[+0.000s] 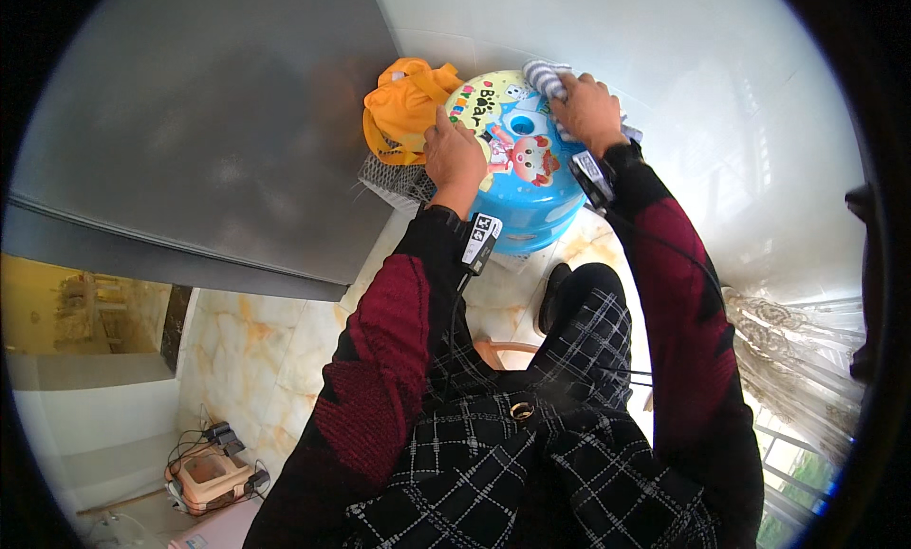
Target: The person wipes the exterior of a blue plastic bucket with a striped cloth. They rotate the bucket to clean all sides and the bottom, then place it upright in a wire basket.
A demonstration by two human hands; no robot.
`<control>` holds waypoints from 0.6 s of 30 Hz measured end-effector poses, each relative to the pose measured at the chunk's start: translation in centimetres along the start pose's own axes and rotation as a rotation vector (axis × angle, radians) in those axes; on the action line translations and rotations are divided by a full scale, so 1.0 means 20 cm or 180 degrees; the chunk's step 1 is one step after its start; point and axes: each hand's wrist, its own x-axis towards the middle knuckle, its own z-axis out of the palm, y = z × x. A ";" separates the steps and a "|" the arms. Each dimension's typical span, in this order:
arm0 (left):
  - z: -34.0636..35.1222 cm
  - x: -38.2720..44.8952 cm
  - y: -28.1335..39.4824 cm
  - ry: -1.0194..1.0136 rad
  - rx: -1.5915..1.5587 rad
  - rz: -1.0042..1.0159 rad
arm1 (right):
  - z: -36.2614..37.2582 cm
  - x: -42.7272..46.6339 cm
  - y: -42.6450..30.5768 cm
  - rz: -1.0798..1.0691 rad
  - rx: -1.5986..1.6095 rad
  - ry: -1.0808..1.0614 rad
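Note:
Before me stands a blue round plastic stool (530, 211), its yellow and blue top decorated with cartoon pictures and a small round hole. My left hand (455, 154) rests on the near left edge of the top, fingers apart, holding nothing. On the far right of the top, my right hand (589, 111) grips a grey-and-white striped cloth (546, 77); part of the cloth hangs out past that hand. An orange fabric bag (406, 104) with straps lies just left of the stool, on a grey mesh-like basket (398, 175).
A large dark grey cabinet-like panel (213, 122) fills the left. A pale shiny wall (712, 122) rises behind and to the right, with a lace curtain (797, 357) lower down. An orange plastic container with cables (210, 478) sits at lower left on the marbled floor (242, 335).

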 end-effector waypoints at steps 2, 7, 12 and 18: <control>0.00 0.01 0.00 -0.0023 0.0050 0.0027 | 0.04 0.10 -0.03 0.0130 0.0069 -0.0068; 0.00 0.02 0.01 -0.0096 0.0179 0.0061 | 0.07 0.28 -0.29 -0.0421 0.0150 -0.0205; -0.02 0.00 0.00 -0.0132 0.0428 0.0371 | 0.12 0.25 -0.57 -0.1674 0.0624 -0.0422; -0.02 0.01 0.01 -0.0052 0.0050 0.0070 | 0.12 0.26 -0.43 -0.1248 0.0508 -0.0442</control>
